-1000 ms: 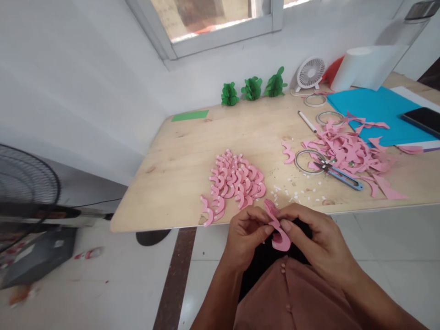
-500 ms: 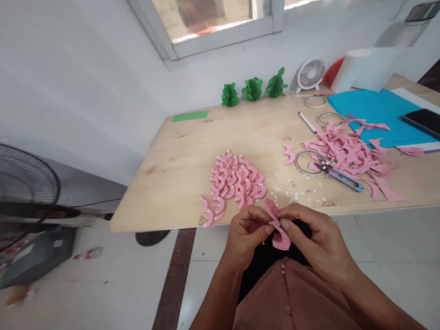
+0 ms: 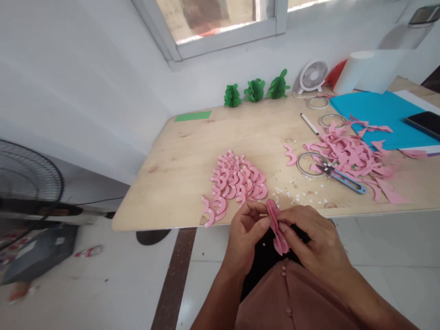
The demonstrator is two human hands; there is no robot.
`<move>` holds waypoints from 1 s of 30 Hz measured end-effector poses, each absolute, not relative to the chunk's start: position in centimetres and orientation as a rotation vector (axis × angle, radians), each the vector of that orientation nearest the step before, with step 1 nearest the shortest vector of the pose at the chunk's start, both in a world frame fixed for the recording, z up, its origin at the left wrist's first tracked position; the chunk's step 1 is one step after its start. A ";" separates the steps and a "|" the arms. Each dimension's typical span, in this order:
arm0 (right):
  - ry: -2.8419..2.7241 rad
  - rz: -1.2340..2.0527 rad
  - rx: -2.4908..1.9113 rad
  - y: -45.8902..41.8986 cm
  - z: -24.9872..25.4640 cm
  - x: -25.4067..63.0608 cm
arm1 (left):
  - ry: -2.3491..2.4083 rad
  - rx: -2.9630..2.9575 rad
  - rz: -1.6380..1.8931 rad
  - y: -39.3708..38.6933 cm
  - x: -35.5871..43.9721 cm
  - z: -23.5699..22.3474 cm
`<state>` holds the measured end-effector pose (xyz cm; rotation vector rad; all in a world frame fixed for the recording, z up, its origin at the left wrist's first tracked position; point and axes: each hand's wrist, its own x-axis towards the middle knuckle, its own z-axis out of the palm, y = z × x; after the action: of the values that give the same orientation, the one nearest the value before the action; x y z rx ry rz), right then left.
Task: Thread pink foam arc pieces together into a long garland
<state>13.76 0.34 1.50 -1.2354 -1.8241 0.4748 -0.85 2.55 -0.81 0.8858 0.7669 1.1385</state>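
Observation:
Just off the table's front edge, a layered pink paper cutout (image 3: 280, 240) is held between my two hands. My left hand (image 3: 248, 233) pinches its left side with thumb and forefinger. On the other side, the thumb and fingers of my right hand (image 3: 309, 236) close on its middle. Beyond my left hand lies a pile of wavy pink paper pieces (image 3: 233, 178), several with small white patches at their ends. One pink wavy piece (image 3: 290, 155) lies apart, to the right of the pile.
Thread snips (image 3: 343, 178) and a tape roll (image 3: 304, 164) lie beside pink paper scraps (image 3: 354, 153). White bits dot the wooden table (image 3: 165, 178). Green paper figures (image 3: 255, 90), a small white fan (image 3: 313, 75), blue sheets (image 3: 378, 110) and a phone (image 3: 426, 123) are farther back.
The pink cutout has been turned in my hands, so its layers now show more edge-on. My left fingers have shifted along its side. The view has moved slightly.

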 end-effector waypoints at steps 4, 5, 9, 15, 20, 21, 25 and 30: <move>-1.837 0.461 -1.222 0.4 1.5 13.8 | 0.834 0.903 1.132 2.5 -0.3 -0.2; -1.832 0.467 -1.218 0.4 1.5 13.8 | 0.858 0.909 1.123 2.4 -0.3 -0.1; -1.815 0.525 -1.235 0.3 1.3 14.0 | 0.859 0.849 1.096 2.2 -0.4 0.2; -1.779 0.612 -1.241 0.2 0.9 14.1 | 0.863 0.729 1.082 2.0 -0.8 0.8; -1.782 0.607 -1.216 0.1 0.9 14.1 | 0.937 0.761 1.112 2.1 -0.3 0.9; -1.787 0.614 -1.215 0.1 0.9 14.1 | 0.961 0.780 1.122 2.1 -0.2 0.9; -1.809 0.656 -1.224 0.0 0.8 14.1 | 1.048 0.813 1.147 2.2 0.1 0.9; -1.799 0.681 -1.242 0.0 0.8 13.9 | 1.047 0.751 1.167 2.2 0.4 1.1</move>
<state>13.95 0.01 0.80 -1.2416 -1.7987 0.6806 0.41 2.20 1.05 0.7510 1.0469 1.1670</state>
